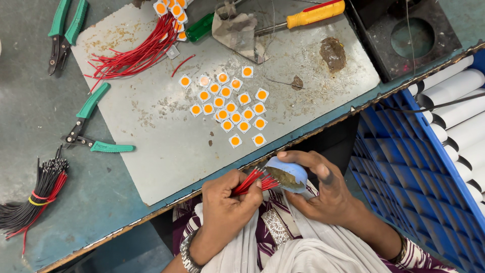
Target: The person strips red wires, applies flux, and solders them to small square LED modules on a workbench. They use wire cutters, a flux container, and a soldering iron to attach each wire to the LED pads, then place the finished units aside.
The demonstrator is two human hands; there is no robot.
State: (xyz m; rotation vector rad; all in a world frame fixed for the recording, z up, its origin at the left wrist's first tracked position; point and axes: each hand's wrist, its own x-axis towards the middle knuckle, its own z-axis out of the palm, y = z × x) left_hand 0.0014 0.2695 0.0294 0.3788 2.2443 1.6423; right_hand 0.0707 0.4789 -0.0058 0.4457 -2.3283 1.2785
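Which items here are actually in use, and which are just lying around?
In use:
left hand, gripping a bunch of short red wires
right hand, holding a small pale blue tub of brownish paste

Lying about:
green-handled pliers
yellow-handled screwdriver
small white square chips with orange centres
banded bundle of black and red wires

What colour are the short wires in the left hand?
Red wires, seen in the head view, held by the left hand.

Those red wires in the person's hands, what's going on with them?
The left hand grips a bunch of short red wires, their tips poked into a small blue tub of brownish paste held by the right hand. On the grey work mat lie square orange-centred LED chips, more red wires and green-handled pliers.
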